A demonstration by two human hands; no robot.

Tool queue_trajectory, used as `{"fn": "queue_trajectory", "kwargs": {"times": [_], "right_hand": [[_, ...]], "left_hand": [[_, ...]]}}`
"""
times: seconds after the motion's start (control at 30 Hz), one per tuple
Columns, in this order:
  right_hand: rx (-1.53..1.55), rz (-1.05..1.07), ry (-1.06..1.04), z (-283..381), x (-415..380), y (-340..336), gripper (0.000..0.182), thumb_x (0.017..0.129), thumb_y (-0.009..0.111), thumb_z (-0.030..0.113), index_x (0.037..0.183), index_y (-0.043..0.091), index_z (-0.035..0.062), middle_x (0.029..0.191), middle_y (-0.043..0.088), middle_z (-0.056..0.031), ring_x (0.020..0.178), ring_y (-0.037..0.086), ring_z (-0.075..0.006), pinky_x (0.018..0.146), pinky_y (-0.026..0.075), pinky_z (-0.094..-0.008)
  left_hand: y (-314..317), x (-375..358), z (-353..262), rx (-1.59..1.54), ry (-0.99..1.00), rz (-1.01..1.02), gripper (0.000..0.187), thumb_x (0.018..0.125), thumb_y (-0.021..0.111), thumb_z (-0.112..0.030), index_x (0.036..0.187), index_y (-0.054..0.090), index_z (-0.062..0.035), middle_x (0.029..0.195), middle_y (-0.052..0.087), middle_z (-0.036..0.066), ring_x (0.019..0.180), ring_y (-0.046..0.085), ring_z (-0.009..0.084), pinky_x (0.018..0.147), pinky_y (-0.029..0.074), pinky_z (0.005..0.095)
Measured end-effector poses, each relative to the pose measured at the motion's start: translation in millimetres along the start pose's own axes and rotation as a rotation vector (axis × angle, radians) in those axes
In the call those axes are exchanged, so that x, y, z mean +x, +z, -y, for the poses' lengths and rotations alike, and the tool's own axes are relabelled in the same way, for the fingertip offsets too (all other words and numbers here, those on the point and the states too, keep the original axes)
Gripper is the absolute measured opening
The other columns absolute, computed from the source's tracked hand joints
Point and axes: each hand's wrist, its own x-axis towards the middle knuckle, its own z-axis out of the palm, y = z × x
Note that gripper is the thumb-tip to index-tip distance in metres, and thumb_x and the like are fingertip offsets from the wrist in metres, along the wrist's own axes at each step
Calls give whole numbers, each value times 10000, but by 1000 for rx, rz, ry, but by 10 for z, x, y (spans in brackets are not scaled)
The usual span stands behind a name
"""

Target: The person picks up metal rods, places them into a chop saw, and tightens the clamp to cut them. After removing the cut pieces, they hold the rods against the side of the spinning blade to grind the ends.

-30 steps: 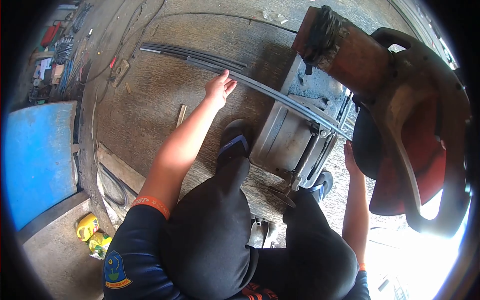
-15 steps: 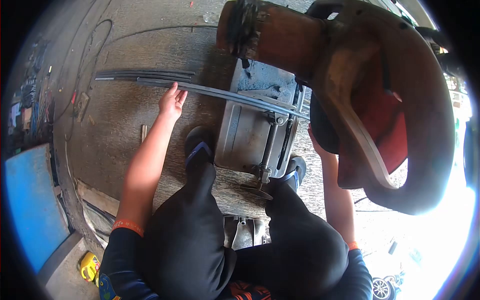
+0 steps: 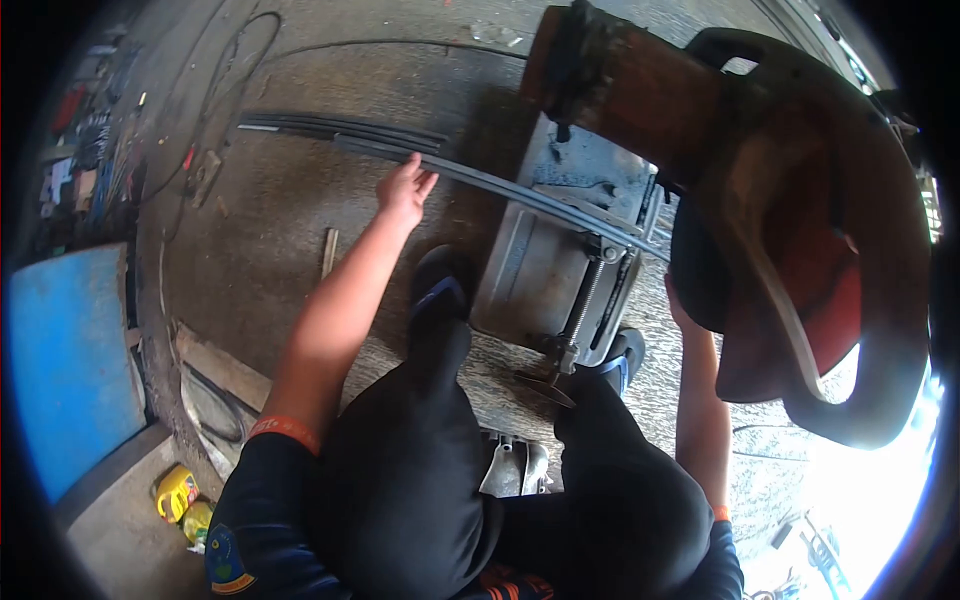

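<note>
Long thin grey metal bars (image 3: 500, 187) lie across the vise of a cut-off saw (image 3: 640, 90), running under its dark blade guard. My left hand (image 3: 402, 192) is at the bars left of the saw base (image 3: 510, 285), its thumb against them and its fingers loosely curled below. On the far side of the vise, my right hand (image 3: 682, 305) is near the bars' right end. The saw head hides most of its fingers, so its grip does not show. A threaded vise screw (image 3: 585, 305) points toward my legs.
More dark bars (image 3: 300, 122) rest on the floor at the left. A cable (image 3: 380, 46) crosses the floor behind. At the left stand a blue panel (image 3: 75, 370) and a yellow container (image 3: 176, 494). My feet flank the saw base.
The whole view has shifted, so the saw, bars and both hands appear farther right. My left hand stays at the bars; their position in the vise looks unchanged.
</note>
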Motion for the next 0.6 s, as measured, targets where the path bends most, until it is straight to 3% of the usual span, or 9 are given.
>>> {"fn": "queue_trajectory", "kwargs": {"times": [0.13,0.27,0.37,0.53,0.6], "right_hand": [[-33,93,57,-51,-54,64,435,912,578,277,1280,519,52,1293,533,-151,1244,443,-293,1118,266,-401],[64,8,35,51,-8,-31,429,910,581,288,1271,532,60,1311,518,-158,1250,435,-301,1113,267,-399],[-153,100,-25,80,13,-121,429,915,575,290,1278,527,66,1322,514,-149,1256,434,-294,1102,285,-398],[-23,8,15,71,167,-289,455,902,558,240,1301,457,45,1341,472,-164,1271,407,-302,1101,281,-402],[29,-27,44,75,242,-423,469,897,551,221,1310,428,37,1349,455,-170,1277,397,-305,1101,279,-403]], "left_hand": [[94,-97,-27,-7,-2,-49,205,876,659,-160,984,552,-22,943,617,111,885,629,216,762,571,314],[105,-120,-37,7,-5,-54,192,884,649,-162,971,555,-19,940,618,115,885,628,217,766,569,307],[95,-104,-29,9,7,-42,191,883,651,-163,965,558,-17,932,619,117,870,631,218,772,571,314],[112,-74,4,73,31,-124,182,880,654,-154,961,565,-17,901,630,109,836,641,215,797,572,342],[56,-25,8,35,26,-61,188,878,656,-152,976,570,-16,922,636,113,854,641,218,800,569,338]]}}
